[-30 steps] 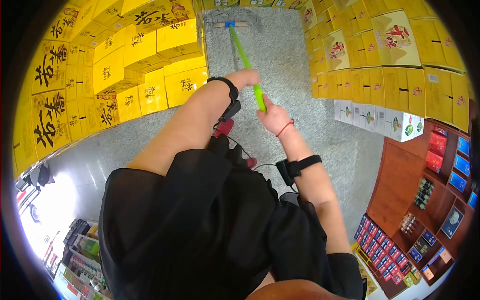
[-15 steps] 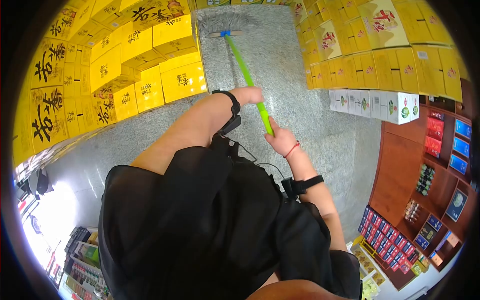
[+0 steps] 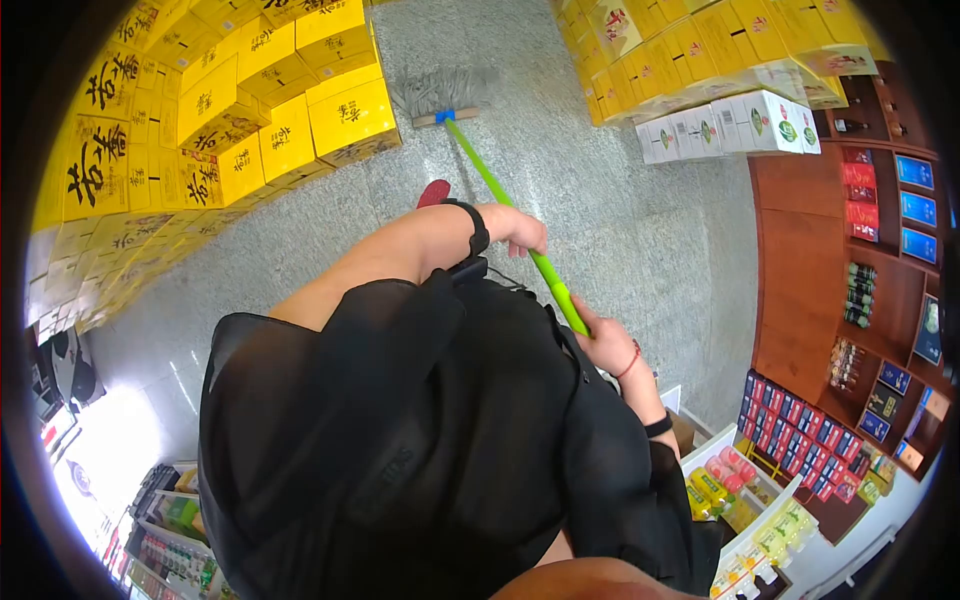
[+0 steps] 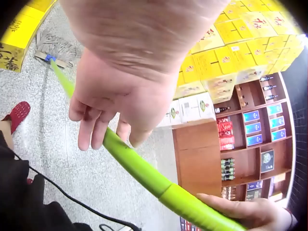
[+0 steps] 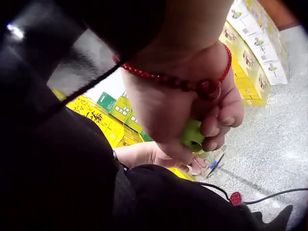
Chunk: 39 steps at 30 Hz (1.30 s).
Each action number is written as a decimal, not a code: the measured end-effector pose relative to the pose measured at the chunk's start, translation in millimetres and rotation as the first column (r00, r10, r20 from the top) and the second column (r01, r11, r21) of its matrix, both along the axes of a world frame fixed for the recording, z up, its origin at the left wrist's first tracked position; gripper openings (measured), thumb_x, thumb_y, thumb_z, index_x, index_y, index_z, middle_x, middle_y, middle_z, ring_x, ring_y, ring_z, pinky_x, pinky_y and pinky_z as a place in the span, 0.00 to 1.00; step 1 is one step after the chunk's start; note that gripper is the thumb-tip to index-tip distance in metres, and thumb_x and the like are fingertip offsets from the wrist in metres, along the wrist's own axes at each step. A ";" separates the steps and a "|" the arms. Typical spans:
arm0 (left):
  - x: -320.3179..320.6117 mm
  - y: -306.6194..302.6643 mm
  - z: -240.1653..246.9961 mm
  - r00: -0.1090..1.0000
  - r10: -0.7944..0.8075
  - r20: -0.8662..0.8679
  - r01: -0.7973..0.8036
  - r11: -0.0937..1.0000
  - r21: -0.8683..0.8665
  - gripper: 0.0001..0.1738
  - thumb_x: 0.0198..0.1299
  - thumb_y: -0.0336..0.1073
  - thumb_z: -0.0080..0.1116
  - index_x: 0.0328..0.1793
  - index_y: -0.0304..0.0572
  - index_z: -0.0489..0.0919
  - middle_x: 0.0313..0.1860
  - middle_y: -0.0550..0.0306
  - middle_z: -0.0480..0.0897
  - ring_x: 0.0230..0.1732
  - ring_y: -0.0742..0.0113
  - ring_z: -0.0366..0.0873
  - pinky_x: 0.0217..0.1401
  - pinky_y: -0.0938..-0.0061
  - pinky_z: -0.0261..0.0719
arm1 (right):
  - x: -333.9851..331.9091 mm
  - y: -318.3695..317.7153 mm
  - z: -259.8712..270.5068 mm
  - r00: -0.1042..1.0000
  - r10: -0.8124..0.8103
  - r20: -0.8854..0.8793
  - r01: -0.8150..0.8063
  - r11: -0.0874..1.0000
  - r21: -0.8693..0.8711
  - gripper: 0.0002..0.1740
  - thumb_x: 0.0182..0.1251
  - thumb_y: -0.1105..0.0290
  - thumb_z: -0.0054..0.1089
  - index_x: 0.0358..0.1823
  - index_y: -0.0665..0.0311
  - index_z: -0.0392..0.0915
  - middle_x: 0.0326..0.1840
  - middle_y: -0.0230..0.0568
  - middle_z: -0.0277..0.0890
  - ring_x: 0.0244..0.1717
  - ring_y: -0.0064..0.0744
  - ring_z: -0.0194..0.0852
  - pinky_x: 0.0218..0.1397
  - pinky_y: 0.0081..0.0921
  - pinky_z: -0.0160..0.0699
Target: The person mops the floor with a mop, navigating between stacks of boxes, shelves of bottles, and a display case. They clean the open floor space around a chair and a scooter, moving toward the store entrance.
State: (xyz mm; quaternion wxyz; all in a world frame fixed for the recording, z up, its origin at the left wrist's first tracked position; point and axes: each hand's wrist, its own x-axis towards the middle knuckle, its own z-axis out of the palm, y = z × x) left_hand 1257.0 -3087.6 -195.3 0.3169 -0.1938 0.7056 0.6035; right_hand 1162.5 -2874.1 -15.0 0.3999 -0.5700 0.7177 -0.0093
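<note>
A flat mop with a bright green handle lies slantwise ahead of me. Its grey strands spread on the floor, below a wooden bar with a blue clamp. My left hand holds the handle partway along; in the left wrist view its fingers hang over the green tube. Nearer the body, my right hand grips the top end. The right wrist view shows the handle's hollow end between curled fingers and thumb.
Yellow cartons are stacked on the left, and more yellow cartons on the right. White boxes stand before a brown wooden shelf. A red shoe shows by the left forearm. A black cable hangs near the body.
Both hands have come back toward the body and to the right, drawing the mop with them. The mop head has slid nearer, its strands trailing behind it. The view has also shifted.
</note>
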 end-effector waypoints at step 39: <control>79.1 -333.6 -11.4 0.654 0.754 -0.067 -0.755 0.655 0.009 0.28 0.57 0.50 0.50 0.56 0.36 0.67 0.50 0.49 0.73 0.43 0.62 0.74 0.37 0.67 0.71 | 87.5 -390.6 -76.7 0.977 -0.201 -0.065 0.181 0.954 -0.239 0.21 0.57 0.62 0.47 0.52 0.61 0.65 0.30 0.56 0.76 0.33 0.54 0.75 0.39 0.45 0.73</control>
